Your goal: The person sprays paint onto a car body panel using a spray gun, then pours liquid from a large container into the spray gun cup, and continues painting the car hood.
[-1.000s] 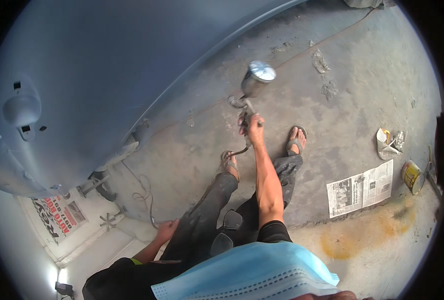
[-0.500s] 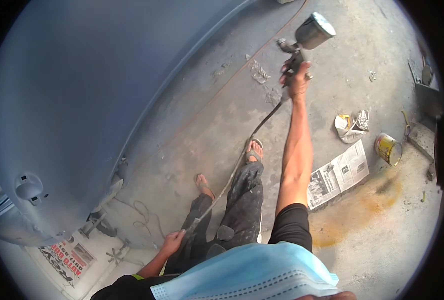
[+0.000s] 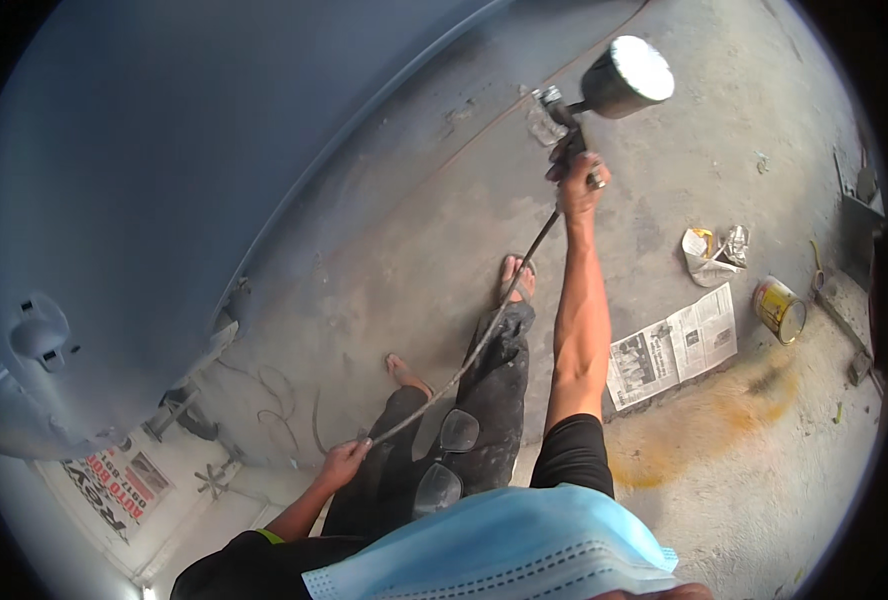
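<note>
My right hand [image 3: 584,184] is stretched far out in front, wrapped round the grip of a paint spray gun [image 3: 570,138]. The gun's metal cup [image 3: 626,78] has a white top, and its nozzle faces left, toward a smooth grey-blue car body [image 3: 184,150]. A dark air hose [image 3: 467,362] runs from the bottom of the grip back across my legs. Low on the left, my left hand [image 3: 345,463] is closed round that hose. A door-handle recess [image 3: 41,335] shows on the car panel.
Right of my arm lie a newspaper sheet [image 3: 672,345], crumpled paper [image 3: 716,255] and a tipped yellow can [image 3: 780,310] on the concrete floor. A thin hose [image 3: 484,133] crosses the floor ahead. At lower left, a printed banner [image 3: 119,490] is near the car. Eyeglasses [image 3: 458,432] hang before my trousers.
My right hand has brought the spray gun slightly left and nearer to me. The left hand keeps its hold on the hose. The view has shifted a little, with the eyeglasses showing more fully.
</note>
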`<state>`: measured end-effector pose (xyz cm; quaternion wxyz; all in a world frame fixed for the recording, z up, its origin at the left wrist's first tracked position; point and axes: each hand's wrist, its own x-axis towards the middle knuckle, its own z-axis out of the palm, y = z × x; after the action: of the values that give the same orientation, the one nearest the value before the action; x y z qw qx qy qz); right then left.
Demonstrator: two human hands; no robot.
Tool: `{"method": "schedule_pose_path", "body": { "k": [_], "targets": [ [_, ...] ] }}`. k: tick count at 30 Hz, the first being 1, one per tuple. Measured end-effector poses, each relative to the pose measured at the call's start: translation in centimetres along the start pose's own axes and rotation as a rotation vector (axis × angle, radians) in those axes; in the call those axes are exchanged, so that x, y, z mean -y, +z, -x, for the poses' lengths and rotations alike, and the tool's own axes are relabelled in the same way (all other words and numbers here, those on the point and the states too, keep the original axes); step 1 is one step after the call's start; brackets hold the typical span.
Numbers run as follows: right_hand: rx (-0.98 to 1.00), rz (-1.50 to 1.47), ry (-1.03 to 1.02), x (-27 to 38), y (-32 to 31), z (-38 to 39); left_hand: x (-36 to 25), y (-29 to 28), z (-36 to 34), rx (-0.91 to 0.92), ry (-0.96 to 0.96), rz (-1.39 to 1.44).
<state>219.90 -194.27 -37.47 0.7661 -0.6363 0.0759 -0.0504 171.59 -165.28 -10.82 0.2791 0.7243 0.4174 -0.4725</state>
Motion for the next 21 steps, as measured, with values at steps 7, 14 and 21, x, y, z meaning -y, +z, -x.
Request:
{"method": "schedule_pose_path", "body": {
  "k": [7, 14, 21],
  "targets": [
    [0.402, 0.167, -0.233, -2.5, 10.6, 15.8, 9.5, 1.5, 1.1, -0.060, 0.068, -0.003],
    [0.621, 0.234, -0.308, -5.5, 20.1, 28.3, 17.7, 3.0, 1.7, -0.081, 0.086, -0.013],
    [0.883, 0.184, -0.307, -3.7, 24.7, 32.9, 20.0, 3.2, 1.7, -0.155, 0.157, 0.007]
  ]
}}
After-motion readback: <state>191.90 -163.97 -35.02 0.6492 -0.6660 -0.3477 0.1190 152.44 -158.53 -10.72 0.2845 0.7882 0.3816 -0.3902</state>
